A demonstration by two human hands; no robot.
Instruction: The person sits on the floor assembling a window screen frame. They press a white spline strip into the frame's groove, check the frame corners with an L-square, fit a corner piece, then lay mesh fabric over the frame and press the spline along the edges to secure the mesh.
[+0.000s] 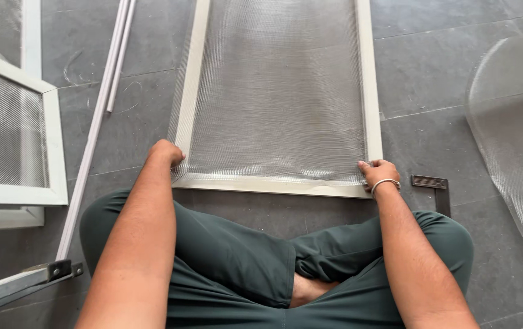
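Note:
A long window-screen frame (368,85) of pale metal lies on the grey tiled floor in front of me, with grey mesh (277,91) spread over it. My left hand (167,152) presses on the frame's near left corner, fingers curled down on the mesh edge. My right hand (378,172), a metal bangle on its wrist, grips the near right corner. I sit cross-legged in dark green trousers, knees just behind the frame's near bar (267,184).
Two finished white screen frames (54,152) lie at the left. Long thin white strips (100,103) run diagonally beside them. A metal tool (24,283) sits at bottom left, a steel square (435,186) by my right knee, loose mesh sheet (514,122) at right.

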